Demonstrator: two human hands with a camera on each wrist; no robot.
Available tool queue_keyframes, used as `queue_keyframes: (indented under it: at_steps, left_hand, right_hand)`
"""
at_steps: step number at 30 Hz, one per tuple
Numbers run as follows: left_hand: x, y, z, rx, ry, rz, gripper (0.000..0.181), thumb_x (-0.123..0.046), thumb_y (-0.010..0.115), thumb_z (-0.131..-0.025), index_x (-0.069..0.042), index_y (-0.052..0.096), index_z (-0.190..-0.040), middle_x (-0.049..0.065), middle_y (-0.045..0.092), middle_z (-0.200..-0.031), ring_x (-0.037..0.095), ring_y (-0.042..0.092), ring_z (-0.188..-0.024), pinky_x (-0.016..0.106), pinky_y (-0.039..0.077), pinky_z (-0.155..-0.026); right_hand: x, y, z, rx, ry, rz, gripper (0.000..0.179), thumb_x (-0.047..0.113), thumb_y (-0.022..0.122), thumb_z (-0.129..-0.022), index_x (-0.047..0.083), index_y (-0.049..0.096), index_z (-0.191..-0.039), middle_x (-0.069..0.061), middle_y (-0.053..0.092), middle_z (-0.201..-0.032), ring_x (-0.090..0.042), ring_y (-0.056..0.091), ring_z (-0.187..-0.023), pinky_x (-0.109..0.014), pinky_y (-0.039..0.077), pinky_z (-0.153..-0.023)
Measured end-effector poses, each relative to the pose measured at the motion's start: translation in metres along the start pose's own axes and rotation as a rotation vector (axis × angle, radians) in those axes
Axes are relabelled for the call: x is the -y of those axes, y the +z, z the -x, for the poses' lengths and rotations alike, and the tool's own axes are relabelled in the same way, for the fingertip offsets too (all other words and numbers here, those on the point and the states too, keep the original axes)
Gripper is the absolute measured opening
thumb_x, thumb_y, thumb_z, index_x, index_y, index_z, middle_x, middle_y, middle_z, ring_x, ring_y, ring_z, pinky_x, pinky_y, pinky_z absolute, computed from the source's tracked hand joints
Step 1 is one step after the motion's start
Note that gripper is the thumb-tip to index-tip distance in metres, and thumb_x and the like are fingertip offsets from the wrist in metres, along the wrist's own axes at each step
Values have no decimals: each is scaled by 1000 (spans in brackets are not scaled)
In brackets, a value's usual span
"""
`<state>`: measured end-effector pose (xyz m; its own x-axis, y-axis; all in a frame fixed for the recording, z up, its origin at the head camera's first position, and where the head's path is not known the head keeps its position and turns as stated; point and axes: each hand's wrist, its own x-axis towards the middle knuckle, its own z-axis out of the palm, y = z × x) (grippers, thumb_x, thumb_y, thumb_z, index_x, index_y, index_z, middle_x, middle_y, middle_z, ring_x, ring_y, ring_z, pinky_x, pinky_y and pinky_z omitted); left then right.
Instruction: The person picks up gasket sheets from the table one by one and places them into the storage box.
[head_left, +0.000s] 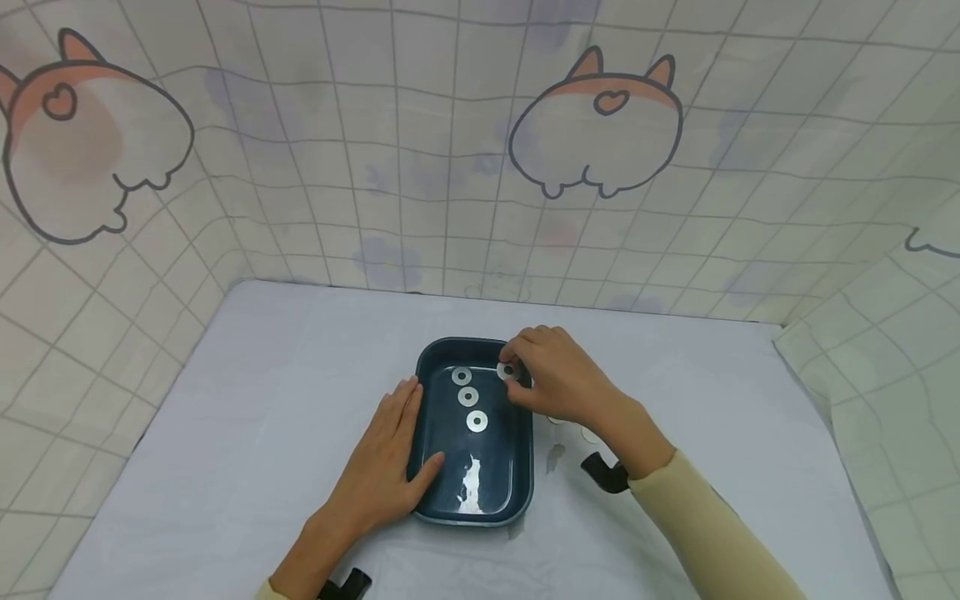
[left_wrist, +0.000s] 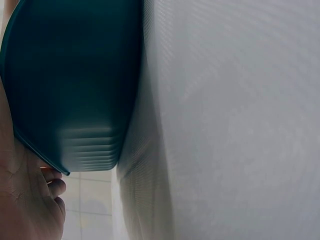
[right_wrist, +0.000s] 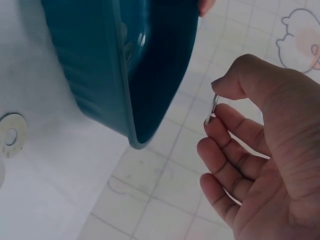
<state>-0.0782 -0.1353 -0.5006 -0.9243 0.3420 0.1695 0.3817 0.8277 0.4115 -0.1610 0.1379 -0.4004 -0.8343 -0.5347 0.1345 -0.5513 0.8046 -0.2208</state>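
My right hand pinches a flat metal washer between thumb and fingers, above the far right part of a dark blue tray. In the right wrist view the held washer is seen edge-on. Three more washers lie in a rough column on the tray floor: a far one, a middle one and a near one. My left hand rests along the tray's left rim with its fingers straight, the thumb reaching over the edge.
To the right of the tray, partly behind my right forearm, washers lie on the white-covered table; one washer shows large in the right wrist view. Black curved pieces sit at both wrists. A patterned curtain surrounds the table.
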Motion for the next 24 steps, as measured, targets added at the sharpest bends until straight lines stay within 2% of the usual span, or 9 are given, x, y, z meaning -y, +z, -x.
queue_keyframes:
  at_steps: [13,18,24]
  left_hand:
    - [0,-1,1,-13,13,-3,93,-49,63,-99,-4,22,-168,9,19,-179,28,23,-166,15,-11,-133]
    - [-1,-1,1,-3,1,-3,94,-50,64,-98,-5,20,-169,8,17,-180,26,21,-167,18,-8,-135]
    - [-1,0,1,-40,24,-11,93,-49,66,-97,-4,24,-168,10,21,-178,28,25,-165,17,-9,-135]
  right_hand:
    - [8,-2,-8,34,-28,8,26,24,76,-91,11,77,-114,-3,77,-108,-21,66,-102,-45,56,-109]
    - [11,-3,-7,60,-14,31,30,25,75,-94,11,75,-121,-5,76,-117,-24,68,-112,-45,55,-110]
    - [9,-3,-3,84,8,61,37,29,76,-96,11,72,-129,-8,75,-127,-27,67,-123,-48,53,-114]
